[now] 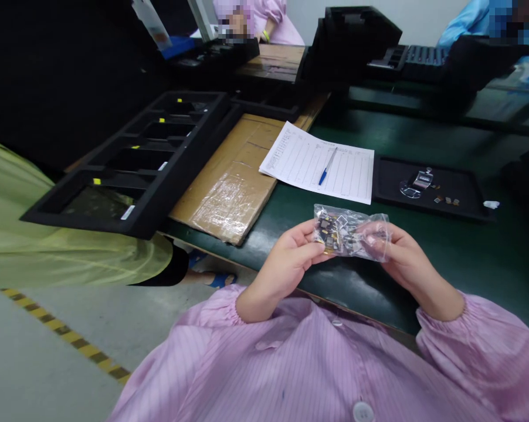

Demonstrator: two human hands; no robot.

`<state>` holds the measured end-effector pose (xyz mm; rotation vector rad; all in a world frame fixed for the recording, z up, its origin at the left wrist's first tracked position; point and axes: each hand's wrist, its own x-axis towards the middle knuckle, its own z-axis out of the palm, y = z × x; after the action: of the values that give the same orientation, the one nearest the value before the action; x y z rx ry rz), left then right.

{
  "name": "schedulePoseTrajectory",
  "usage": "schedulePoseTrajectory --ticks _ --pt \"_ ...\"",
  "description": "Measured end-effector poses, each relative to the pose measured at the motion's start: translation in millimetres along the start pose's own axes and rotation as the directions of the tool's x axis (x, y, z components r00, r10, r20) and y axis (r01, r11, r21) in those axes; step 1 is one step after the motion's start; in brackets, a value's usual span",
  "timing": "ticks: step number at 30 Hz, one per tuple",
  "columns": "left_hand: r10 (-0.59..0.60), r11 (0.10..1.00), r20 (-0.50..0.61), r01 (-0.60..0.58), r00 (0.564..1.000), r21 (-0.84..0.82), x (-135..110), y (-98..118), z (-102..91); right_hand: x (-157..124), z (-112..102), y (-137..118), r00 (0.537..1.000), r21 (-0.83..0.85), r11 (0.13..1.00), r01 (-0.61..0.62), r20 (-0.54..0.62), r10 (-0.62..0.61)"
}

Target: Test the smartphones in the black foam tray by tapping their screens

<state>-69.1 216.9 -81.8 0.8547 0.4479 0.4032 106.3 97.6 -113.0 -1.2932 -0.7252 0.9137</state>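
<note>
A clear plastic bag (350, 239) with several small electronic parts inside is held up over the near edge of the table. My left hand (293, 255) pinches its left end, where the dark and gold parts are bunched. The bag's right end is gripped by my right hand (399, 249), and some fingers show through the film. Beyond the bag lies a printed sheet of paper (299, 158) with a blue pen (328, 167) on it. To the right, a black tray (392, 202) carries a shiny metal piece (417, 184) and several tiny parts (449, 201).
A taped cardboard slab (229, 193) rests on the green table (458, 252). Left of it, a person in yellow-green (71, 252) stands by a black compartment tray (168, 181). Two people, one in a pink sleeve (275, 12) and one in blue (464, 23), are across the table.
</note>
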Motion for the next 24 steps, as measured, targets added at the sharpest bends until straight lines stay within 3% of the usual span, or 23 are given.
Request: schedulePoseTrajectory --ticks 6,10,18,24 --pt "0.028 0.998 0.032 -0.029 0.999 0.053 -1.6 4.1 6.8 -5.0 -8.3 -1.0 0.975 -0.199 0.958 0.208 0.122 -0.187" --pt "0.034 0.999 0.016 -0.034 0.999 0.012 -5.1 4.4 7.7 -9.6 -5.5 -15.2 0.94 -0.27 0.907 0.325 0.201 -0.277" --pt "0.098 0.991 -0.019 -0.099 0.995 -0.093 -11.3 5.0 7.8 -10.7 29.4 -61.9 0.874 -0.487 0.727 0.485 0.248 -0.417" --pt "0.135 0.985 -0.05 -0.139 0.99 -0.104 -20.1 14.4 8.4 -6.8 48.1 -73.4 0.835 -0.525 0.652 0.548 0.294 -0.465"
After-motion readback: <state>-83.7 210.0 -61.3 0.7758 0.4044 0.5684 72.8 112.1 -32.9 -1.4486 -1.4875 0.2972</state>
